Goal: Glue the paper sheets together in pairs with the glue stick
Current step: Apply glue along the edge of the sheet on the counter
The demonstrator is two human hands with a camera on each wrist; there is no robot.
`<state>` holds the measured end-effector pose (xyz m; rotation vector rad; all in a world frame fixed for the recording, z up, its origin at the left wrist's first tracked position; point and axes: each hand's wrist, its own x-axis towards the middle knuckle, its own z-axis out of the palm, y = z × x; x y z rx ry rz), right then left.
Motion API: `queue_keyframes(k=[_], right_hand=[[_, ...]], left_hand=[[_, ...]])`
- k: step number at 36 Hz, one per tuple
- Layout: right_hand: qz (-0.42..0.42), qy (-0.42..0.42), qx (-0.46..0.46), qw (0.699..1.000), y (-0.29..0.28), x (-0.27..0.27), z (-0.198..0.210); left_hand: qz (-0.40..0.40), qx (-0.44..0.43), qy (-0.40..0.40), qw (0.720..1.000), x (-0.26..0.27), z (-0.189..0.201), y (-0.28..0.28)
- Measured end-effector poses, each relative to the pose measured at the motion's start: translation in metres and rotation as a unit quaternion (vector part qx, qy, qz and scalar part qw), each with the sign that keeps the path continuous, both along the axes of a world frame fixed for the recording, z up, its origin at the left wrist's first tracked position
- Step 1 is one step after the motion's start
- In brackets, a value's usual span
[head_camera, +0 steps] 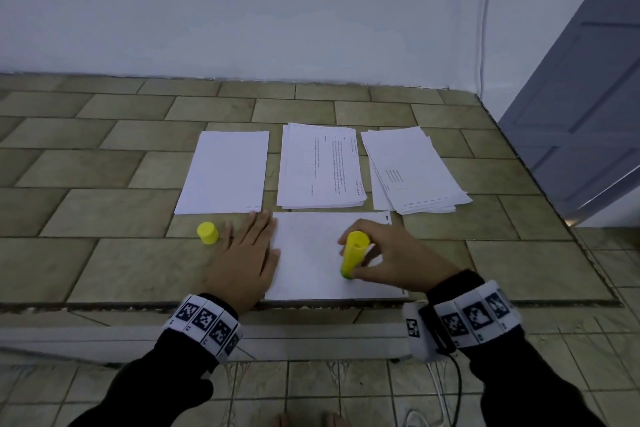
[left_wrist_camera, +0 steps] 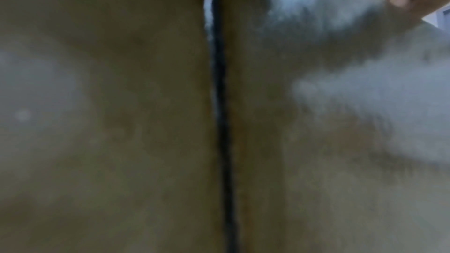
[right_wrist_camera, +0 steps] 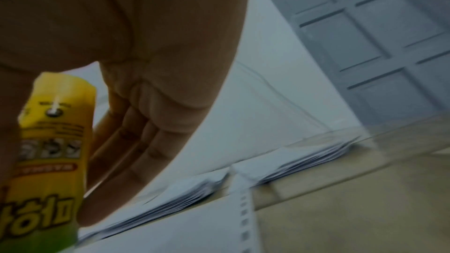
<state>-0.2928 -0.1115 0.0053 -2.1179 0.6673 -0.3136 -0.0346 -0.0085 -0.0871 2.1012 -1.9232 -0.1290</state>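
Fingers of the left hand (head_camera: 242, 255) are laid flat and straight, pressed on the tiled ledge (head_camera: 104, 184) and the left edge of the single sheet (head_camera: 311, 253), nothing grasped; the yellow cap (head_camera: 207, 233) is stood just beside it. Further right, the glue stick (head_camera: 353, 255) is gripped by the right hand (head_camera: 391, 253), tip down on that sheet. Label print is only readable in the right wrist view.
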Motion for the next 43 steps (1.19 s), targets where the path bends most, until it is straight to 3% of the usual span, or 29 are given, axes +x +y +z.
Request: queue_keyframes(k=[7, 13, 18, 26, 33, 43], right_hand=[[0.078, -0.025, -0.036, 0.996, 0.025, 0.064, -0.008], [0.105, -0.009, -0.057, 0.993, 0.022, 0.086, -0.009], [0.080, 0.004, -0.076, 0.994, 0.005, 0.096, -0.003], [-0.029, 0.031, -0.088, 0.995, -0.031, 0.112, -0.002], [-0.065, 0.009, -0.039, 0.997, -0.033, 0.087, -0.006], [-0.029, -0.029, 0.025, 0.999, 0.001, 0.024, -0.009]], left_hand=[[-0.009, 0.007, 0.011, 1.000, 0.002, 0.000, 0.000], [-0.008, 0.019, 0.011, 1.000, 0.004, -0.003, 0.001], [-0.007, 0.017, 0.000, 1.000, 0.001, 0.002, 0.001], [-0.002, 0.027, 0.011, 1.000, 0.000, 0.005, 0.001], [-0.002, 0.017, 0.020, 1.000, 0.002, 0.003, 0.002], [0.006, 0.048, 0.012, 0.999, -0.002, 0.007, 0.001]])
